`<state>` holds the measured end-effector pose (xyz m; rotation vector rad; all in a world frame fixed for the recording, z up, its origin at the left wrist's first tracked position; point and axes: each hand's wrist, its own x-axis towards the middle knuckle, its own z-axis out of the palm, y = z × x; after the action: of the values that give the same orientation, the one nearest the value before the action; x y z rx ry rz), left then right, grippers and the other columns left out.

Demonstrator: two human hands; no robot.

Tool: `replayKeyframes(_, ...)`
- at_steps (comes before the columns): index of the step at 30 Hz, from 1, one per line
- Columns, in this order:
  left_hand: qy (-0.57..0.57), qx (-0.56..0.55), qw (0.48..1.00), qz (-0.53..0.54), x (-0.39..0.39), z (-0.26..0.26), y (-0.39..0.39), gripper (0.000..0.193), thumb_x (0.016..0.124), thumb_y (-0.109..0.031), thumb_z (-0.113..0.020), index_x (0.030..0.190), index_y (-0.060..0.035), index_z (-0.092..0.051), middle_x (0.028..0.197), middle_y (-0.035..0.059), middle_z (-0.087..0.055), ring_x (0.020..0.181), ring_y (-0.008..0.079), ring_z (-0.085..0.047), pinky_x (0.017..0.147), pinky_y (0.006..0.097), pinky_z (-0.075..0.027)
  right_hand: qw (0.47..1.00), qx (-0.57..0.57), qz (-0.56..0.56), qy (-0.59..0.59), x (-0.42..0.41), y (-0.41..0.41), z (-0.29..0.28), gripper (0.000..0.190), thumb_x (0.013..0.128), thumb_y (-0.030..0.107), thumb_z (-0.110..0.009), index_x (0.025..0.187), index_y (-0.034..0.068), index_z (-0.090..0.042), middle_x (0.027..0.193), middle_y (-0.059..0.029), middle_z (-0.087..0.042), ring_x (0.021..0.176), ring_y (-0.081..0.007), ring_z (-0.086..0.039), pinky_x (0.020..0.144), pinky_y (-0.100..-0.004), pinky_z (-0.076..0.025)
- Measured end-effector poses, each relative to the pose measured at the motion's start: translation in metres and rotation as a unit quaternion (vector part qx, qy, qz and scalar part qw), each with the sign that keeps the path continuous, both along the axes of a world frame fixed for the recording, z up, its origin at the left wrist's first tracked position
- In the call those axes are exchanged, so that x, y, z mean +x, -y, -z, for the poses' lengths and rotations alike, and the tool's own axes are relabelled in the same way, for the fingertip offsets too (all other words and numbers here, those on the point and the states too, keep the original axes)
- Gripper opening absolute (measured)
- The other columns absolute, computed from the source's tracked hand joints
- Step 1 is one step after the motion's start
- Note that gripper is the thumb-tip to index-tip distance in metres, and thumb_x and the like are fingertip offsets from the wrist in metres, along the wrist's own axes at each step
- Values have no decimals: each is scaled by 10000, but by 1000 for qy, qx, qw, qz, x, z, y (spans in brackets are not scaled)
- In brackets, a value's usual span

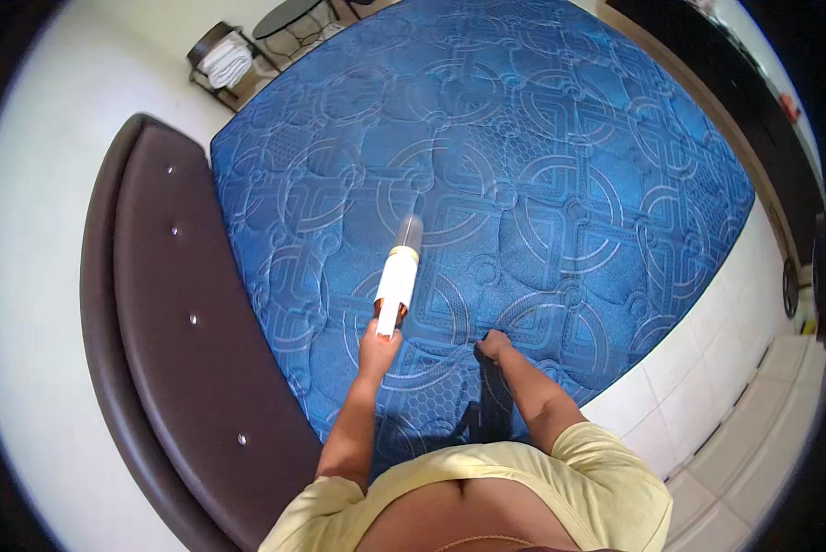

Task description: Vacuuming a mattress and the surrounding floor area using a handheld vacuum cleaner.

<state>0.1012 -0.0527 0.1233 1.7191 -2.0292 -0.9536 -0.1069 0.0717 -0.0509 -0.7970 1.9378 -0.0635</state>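
Observation:
My left hand [378, 352] grips the handle of a white handheld vacuum cleaner [399, 276]. Its clear nozzle [409, 233] points away from me over a blue quilted mattress [447, 152]; whether the tip touches the fabric is not plain. To the right, my right hand [495, 345] is closed in a fist at the near part of the mattress, its fingers curled and partly hidden. A dark shape, which looks like shadow, runs from below that fist towards my body.
A brown padded headboard [171, 276] with shiny buttons borders the mattress at left. Beyond the far left corner are a chair with folded white cloth [228, 63] and a round dark table [285, 17]. Tiled floor [668, 386] lies at right, with a dark cabinet [737, 83] farther back.

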Motion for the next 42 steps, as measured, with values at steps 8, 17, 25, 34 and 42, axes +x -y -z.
replayKeyframes(8,145,6,982,-118,135,-6,-112,299,707,-192,-622,908,-2,-509,779,217,-591,756,361,-601,658,408,-465,998,-31,8,58,1,-23,-11,475,748,282,-598,1095,-27,-498,1116,-263,-505,1019,-367,-523,867,-419,-432)
replayKeyframes(17,220,26,927,-301,213,-13,-247,553,679,-209,-637,1176,-45,-457,922,223,-596,842,380,-585,713,445,-465,996,-41,-33,-76,12,-3,-12,501,675,333,-621,998,-44,-558,962,-254,-588,933,-372,-566,831,-411,-456)
replayKeyframes(25,215,34,909,-355,207,25,-189,441,682,-217,-638,1063,-34,-514,913,214,-599,836,372,-588,726,437,-468,994,32,-66,-75,15,9,-28,571,647,370,-627,1010,-63,-549,1023,-259,-571,985,-367,-546,867,-403,-434)
replayKeyframes(34,171,3,923,-346,212,78,-120,492,701,-214,-615,1138,-27,-488,932,232,-591,843,387,-581,717,439,-464,987,58,-83,-126,20,11,-22,599,644,418,-634,1037,-21,-528,1060,-243,-537,969,-371,-549,839,-409,-452)
replayKeyframes(42,188,-74,939,-278,210,71,41,455,748,-202,-571,1144,-8,-455,939,256,-577,825,416,-566,694,436,-476,982,57,-97,-155,14,5,-15,604,636,434,-625,1007,-33,-527,1028,-235,-547,939,-364,-565,811,-422,-466)
